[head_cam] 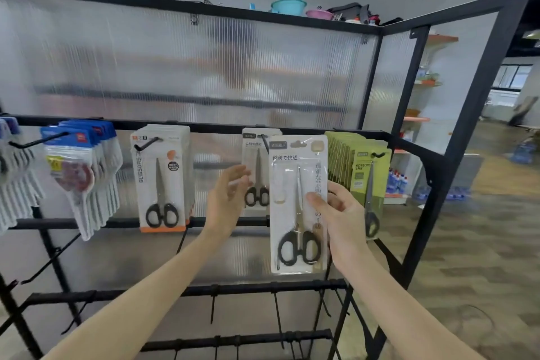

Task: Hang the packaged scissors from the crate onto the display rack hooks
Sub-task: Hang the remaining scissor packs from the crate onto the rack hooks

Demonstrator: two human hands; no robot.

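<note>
Centre frame, the right hand is pinching a white scissors pack before the rack hook while the left hand is hovering spread beside it.

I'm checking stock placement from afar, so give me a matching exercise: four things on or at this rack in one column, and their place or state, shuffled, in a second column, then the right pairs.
Column one:
1. white scissors pack
2. green scissors packs
3. orange-edged scissors pack
4. left hand

Column two:
A. hanging on the hook nearest the rack's right end
B. open, fingers spread, holding nothing
C. gripped by the right hand, not yet on a hook
D. hanging on a hook left of both hands

Pairs: 1-C, 2-A, 3-D, 4-B
</note>
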